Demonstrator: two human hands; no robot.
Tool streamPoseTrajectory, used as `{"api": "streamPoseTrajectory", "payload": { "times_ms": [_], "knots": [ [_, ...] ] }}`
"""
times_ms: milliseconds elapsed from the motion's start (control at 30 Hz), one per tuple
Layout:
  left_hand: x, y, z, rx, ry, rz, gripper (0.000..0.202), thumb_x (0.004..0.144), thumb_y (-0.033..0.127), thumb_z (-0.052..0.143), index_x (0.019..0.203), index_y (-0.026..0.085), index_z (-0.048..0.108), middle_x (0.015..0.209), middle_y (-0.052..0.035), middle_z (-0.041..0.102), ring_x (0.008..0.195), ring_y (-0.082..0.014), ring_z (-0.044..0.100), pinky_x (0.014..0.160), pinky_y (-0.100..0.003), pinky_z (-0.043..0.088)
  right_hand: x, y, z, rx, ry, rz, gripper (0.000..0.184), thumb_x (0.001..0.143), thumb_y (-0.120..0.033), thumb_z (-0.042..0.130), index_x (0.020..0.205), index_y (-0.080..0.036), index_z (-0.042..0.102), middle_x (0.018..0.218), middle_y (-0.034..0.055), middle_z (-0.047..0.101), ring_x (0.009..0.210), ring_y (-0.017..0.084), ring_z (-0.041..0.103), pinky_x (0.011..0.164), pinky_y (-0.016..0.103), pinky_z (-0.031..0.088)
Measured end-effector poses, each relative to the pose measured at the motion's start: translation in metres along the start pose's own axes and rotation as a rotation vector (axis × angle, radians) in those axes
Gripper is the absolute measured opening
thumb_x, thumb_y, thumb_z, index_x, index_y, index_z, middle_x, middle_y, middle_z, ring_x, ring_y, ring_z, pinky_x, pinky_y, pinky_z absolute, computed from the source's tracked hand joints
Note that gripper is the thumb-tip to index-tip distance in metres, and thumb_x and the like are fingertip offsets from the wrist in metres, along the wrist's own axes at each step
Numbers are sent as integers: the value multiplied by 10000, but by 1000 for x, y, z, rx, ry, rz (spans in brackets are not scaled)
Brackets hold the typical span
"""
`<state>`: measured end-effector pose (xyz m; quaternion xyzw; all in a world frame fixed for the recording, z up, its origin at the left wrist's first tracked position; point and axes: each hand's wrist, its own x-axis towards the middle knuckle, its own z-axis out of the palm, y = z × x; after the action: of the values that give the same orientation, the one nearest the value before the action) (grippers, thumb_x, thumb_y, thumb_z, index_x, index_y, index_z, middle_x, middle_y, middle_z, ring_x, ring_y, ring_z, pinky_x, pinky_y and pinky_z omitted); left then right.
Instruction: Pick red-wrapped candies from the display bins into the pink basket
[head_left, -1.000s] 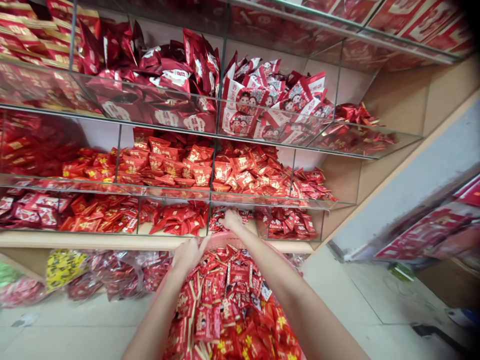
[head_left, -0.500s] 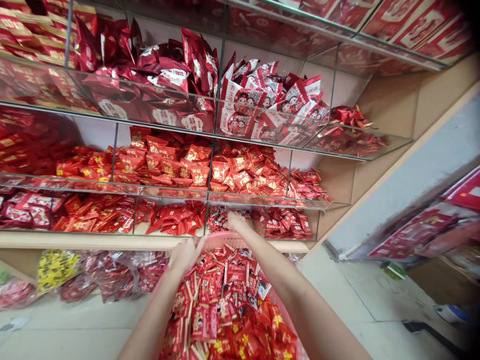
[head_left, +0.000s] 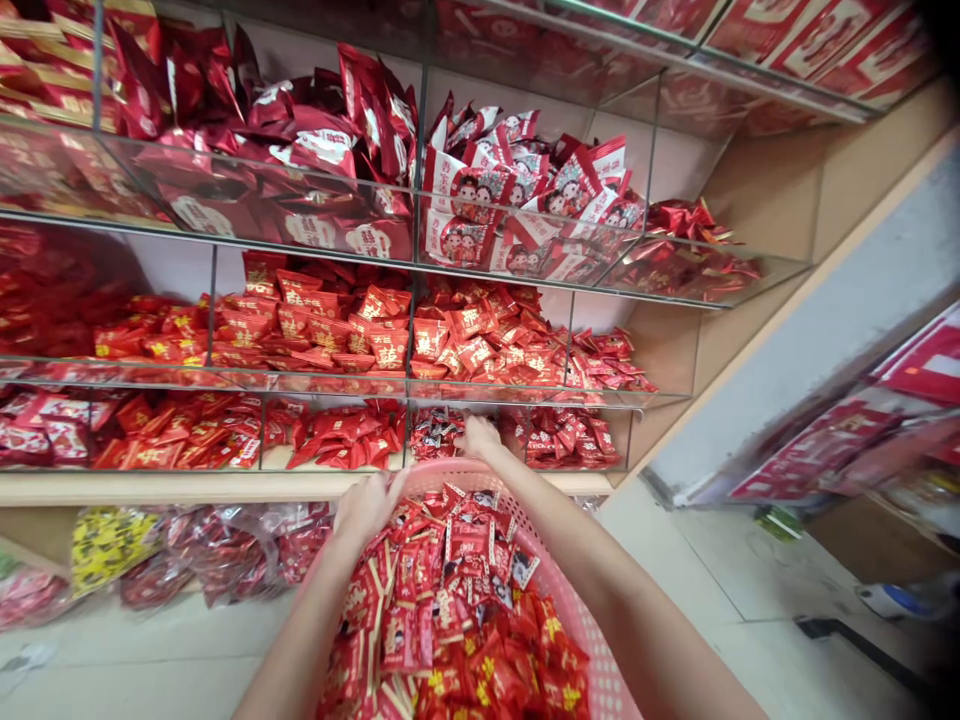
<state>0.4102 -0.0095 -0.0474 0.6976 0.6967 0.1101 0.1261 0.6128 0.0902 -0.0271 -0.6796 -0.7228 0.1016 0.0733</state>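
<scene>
My left hand (head_left: 367, 508) is closed on the far left rim of a pink perforated plastic basket (head_left: 600, 655). Inside lie many red-wrapped candies (head_left: 431, 575), some on pale sticks, with yellow-marked red packets (head_left: 517, 665) towards me. Beyond the rim, my right hand (head_left: 478, 436) reaches into a low compartment of small dark-and-red wrapped candies (head_left: 435, 432). Its fingers are bent down among the shelf goods and mostly hidden, so what they hold, if anything, does not show.
Glass-fronted shelves (head_left: 337, 383) with dividers hold red packets in several rows. Their wooden side panel (head_left: 750, 300) slants up on the right. Clear bags of sweets (head_left: 210, 555) and a yellow bag (head_left: 112, 545) sit below. A cardboard box (head_left: 870, 540) stands on the tiled floor (head_left: 697, 600).
The view has shifted slightly, and more of the basket's right wall shows. My right hand has moved slightly right within the low compartment. My left hand keeps its hold on the rim.
</scene>
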Motion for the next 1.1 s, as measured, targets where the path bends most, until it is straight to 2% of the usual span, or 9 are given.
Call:
{"api": "streamPoseTrajectory", "payload": {
  "times_ms": [133, 200, 300, 433, 567, 767, 900, 1100],
  "knots": [
    [0, 1, -1, 15, 2, 3, 701, 811, 641, 106, 819, 181, 634, 859, -144, 680, 849, -278, 632, 744, -345, 438, -32, 18, -15, 132, 115, -79, 560, 705, -279, 582, 1231, -180, 418, 1138, 117, 574, 1011, 241, 561, 813, 333, 443],
    [0, 1, -1, 18, 5, 9, 702, 808, 646, 103, 804, 184, 632, 852, -142, 680, 846, -283, 631, 741, -351, 439, -58, 27, -22, 328, 176, -171, 562, 686, -273, 601, 1215, -185, 432, 1167, 92, 563, 1028, 217, 549, 860, 325, 426],
    [0, 0, -1, 12, 6, 14, 709, 802, 656, 102, 808, 187, 633, 851, -141, 681, 842, -285, 631, 736, -351, 440, -105, 40, -28, 638, 179, -265, 535, 691, -285, 606, 1190, -181, 443, 1101, 50, 602, 982, 175, 570, 886, 310, 423],
    [0, 0, -1, 6, 4, 11, 715, 799, 659, 105, 810, 183, 638, 865, -142, 681, 847, -275, 631, 743, -338, 439, -163, 55, -25, 757, 245, -166, 543, 726, -339, 587, 1219, -187, 418, 1113, 53, 596, 1007, 177, 563, 907, 323, 419],
    [1, 0, -1, -9, 1, 5, 712, 796, 662, 113, 824, 191, 647, 874, -140, 685, 854, -282, 631, 735, -340, 441, -193, 65, -6, 636, 273, -88, 526, 757, -321, 541, 1250, -200, 403, 1175, 62, 567, 1083, 193, 525, 928, 322, 407],
    [0, 1, -2, 13, 18, 11, 684, 812, 629, 136, 808, 176, 649, 870, -153, 684, 858, -283, 632, 744, -333, 440, -201, 72, 24, 330, 244, 45, 565, 789, -333, 482, 1315, -185, 338, 1186, 98, 558, 1057, 229, 546, 879, 333, 434],
    [0, 2, -4, 8, -15, -5, 721, 794, 666, 98, 846, 199, 644, 864, -141, 687, 849, -298, 633, 739, -366, 443, -202, 70, 30, 183, 195, 71, 532, 829, -315, 420, 1324, -142, 327, 1214, 137, 529, 1076, 240, 533, 866, 334, 434],
    [1, 1, -3, 31, -4, 19, 739, 781, 687, 87, 838, 189, 630, 871, -153, 682, 857, -309, 630, 751, -382, 442, -204, 59, 27, 46, 124, 83, 460, 847, -264, 381, 1296, -160, 392, 1244, 133, 503, 1101, 250, 511, 872, 337, 429]
  ]
}}
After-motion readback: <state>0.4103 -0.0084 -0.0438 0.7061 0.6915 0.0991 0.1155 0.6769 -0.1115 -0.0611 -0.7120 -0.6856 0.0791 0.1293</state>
